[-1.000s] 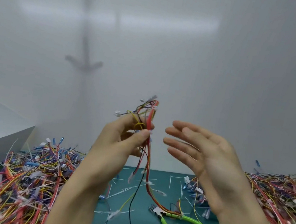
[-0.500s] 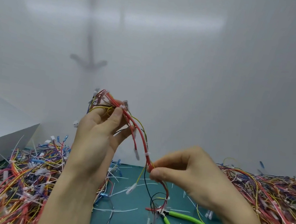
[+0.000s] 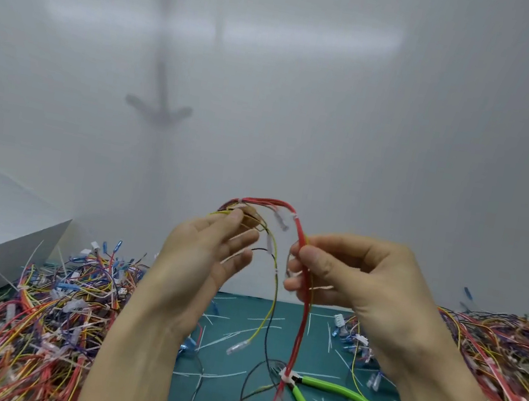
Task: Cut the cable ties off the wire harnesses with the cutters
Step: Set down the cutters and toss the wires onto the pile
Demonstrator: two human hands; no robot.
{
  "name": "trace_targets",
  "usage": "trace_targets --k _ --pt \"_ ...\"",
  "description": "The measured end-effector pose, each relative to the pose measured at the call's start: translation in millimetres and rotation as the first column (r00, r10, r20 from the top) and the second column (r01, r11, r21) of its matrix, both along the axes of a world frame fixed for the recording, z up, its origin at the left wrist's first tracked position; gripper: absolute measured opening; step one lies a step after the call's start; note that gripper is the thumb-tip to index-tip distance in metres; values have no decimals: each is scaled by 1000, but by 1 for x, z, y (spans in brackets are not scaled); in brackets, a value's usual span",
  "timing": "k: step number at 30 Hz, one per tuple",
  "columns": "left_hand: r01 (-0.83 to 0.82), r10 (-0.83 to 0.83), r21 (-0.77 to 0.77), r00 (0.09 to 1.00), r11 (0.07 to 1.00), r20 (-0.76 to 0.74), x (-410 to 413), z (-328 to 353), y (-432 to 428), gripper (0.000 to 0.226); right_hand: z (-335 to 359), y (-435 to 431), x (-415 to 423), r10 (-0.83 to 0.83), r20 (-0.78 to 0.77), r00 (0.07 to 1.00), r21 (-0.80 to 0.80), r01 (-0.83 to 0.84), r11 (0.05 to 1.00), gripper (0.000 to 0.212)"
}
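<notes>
Right, the harness (image 3: 299, 232) is up in the air over the middle of the tabletop (image 3: 224, 398), arched between your hands. Its tails hang down to the near edge.

- Left hand (image 3: 205, 260): fingertips pinch the top end of the bundle, other fingers loose and nearly straight.
- Right hand (image 3: 358, 277): thumb and forefinger closed round the red wires just below the arch.
- Cutters (image 3: 337, 388): lying on the tabletop near the front edge, right of centre, nobody holding them. Can't tell if the blades are open; wires cover the head.
- Tie (image 3: 286, 375): white, round the red wires low down, just beside the cutter head. Probably the next one to cut.

Handling, my read: the harness is light and floppy and won't hold any shape. Thin wires slide through a loose pinch, and the connector ends snag. Grip close on either side of the tie so that stretch stays taut. Nip the tie's strap only, since the insulation is soft and nicks easily.

Watch the piles at the left (image 3: 40, 314) and right (image 3: 501, 359) edges, as dangling tails may catch in them.
</notes>
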State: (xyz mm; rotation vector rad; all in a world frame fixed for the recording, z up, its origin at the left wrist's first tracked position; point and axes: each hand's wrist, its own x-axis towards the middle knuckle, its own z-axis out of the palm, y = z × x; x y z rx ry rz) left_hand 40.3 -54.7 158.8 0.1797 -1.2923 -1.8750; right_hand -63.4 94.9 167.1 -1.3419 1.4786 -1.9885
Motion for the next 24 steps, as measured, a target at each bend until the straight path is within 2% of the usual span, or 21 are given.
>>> trace_targets --k 7,9,11,13,16,19,21,24 --pt "196 -163 -234 974 952 155 -4 -3 11 30 -2 -7 -5 -89 157 984 -185 117 976 13" --pt "265 -172 -403 952 876 251 -3 -3 15 25 -2 -8 -5 -111 167 980 -197 143 970 12" --pt "304 -95 -571 926 762 365 -2 -2 17 24 -2 -8 -6 -130 156 979 -193 159 968 16" --pt "343 -15 -652 891 676 453 -2 -3 17 22 -3 -8 -6 -148 138 979 -183 172 968 19" --pt "396 118 -698 817 597 565 -4 -6 17 28 -3 -8 -7 -176 124 977 -179 196 964 17" --pt "431 250 -728 742 533 622 -8 -9 15 24 -3 -7 -9 -199 124 972 -194 221 956 13" --pt "461 234 -706 723 538 650 -10 -11 16 21 -3 -7 -10 -208 139 968 -219 235 947 13" --pt "450 196 -699 746 556 637 -13 -14 16 11 -4 -8 -12 -218 167 962 -254 256 933 13"
